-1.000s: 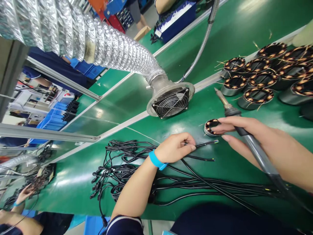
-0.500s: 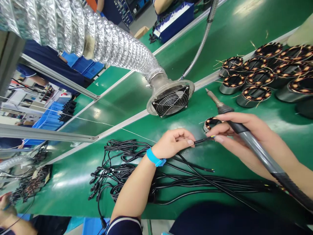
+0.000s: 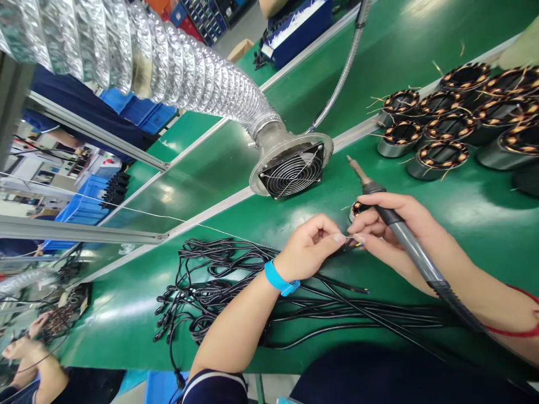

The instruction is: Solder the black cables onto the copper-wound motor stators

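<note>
My left hand [image 3: 311,247], with a blue wristband, pinches the end of a thin black cable [image 3: 350,242] over the green table [image 3: 471,224]. My right hand [image 3: 391,230] holds a soldering iron [image 3: 381,205] along its palm, tip pointing up and left, while its fingertips meet the same cable end. The two hands touch at the cable tip. Just behind the fingers sits a small copper-wound stator [image 3: 357,209], partly hidden. A bundle of black cables [image 3: 236,297] lies under my left forearm.
A fume extractor fan [image 3: 292,171] on a silver flexible duct [image 3: 168,62] sits just behind the hands. Several wound stators [image 3: 438,154] stand at the right rear. A blue bin [image 3: 295,31] lies far back. Another person's hands [image 3: 29,342] work at lower left.
My hands have closed together: the right fingertips moved left onto the cable end that the left hand holds. The soldering iron shifted left with them, and the small stator became mostly covered.
</note>
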Tool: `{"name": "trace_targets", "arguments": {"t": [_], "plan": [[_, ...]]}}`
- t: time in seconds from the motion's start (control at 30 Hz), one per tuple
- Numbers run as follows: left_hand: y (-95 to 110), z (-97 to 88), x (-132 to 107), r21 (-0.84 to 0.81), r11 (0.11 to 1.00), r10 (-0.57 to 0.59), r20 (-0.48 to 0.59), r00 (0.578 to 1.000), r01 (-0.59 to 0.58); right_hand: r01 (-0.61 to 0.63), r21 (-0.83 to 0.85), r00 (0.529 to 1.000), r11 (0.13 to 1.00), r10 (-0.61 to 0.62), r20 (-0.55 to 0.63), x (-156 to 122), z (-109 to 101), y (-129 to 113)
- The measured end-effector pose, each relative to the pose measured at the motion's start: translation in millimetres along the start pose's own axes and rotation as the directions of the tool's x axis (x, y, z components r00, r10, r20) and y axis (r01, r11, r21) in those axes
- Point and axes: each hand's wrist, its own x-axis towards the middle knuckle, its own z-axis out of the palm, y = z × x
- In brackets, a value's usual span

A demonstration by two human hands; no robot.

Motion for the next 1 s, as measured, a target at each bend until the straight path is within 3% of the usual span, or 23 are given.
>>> {"name": "trace_targets", "arguments": {"t": [0.2,0.27,0.4,0.53,0.63,0.7,0.8,1.0], "plan": [[-0.9,-0.2,0.6,0.031,0.999,-0.014,-0.055,0.998,0.016,0.106,-0.097,0.994,0.990,-0.108,-0.013,1.0,0.8,-1.7],[-0.4,-0.2,-0.5,0.018,0.999,-0.041,-0.005,0.999,0.041,0.167,-0.136,0.985,0.977,-0.170,-0.008,1.2,1.7,-2.0],[1.0,1.2,-2.1,-0.046,0.974,-0.214,0.139,0.967,0.222,0.174,-0.187,0.985,0.967,-0.175,0.013,-0.7,0.3,-0.8],[2.1,3.3,4.0,-0.025,0.977,-0.215,-0.079,0.973,0.213,0.149,-0.379,0.984,0.913,-0.175,-0.036,-0.8,-11.4,5.8],[2.2,3.8,11.4,-0.005,0.965,-0.257,-0.216,0.942,0.262,0.103,-0.655,0.980,0.748,-0.187,-0.061,2.7,-22.9,11.2],[2.2,3.8,14.6,-0.020,0.958,-0.282,-0.246,0.927,0.285,0.114,-0.722,0.986,0.682,-0.169,-0.004,5.0,-27.3,12.8],[2.4,3.7,15.7,-0.058,0.953,-0.302,-0.249,0.920,0.297,0.125,-0.674,0.987,0.728,-0.160,0.010,5.3,-27.7,10.1],[4.0,4.7,12.6,-0.126,0.930,-0.366,-0.230,0.902,0.346,0.094,-0.616,0.965,0.782,-0.223,-0.136,1.4,-29.4,-10.3]]}}
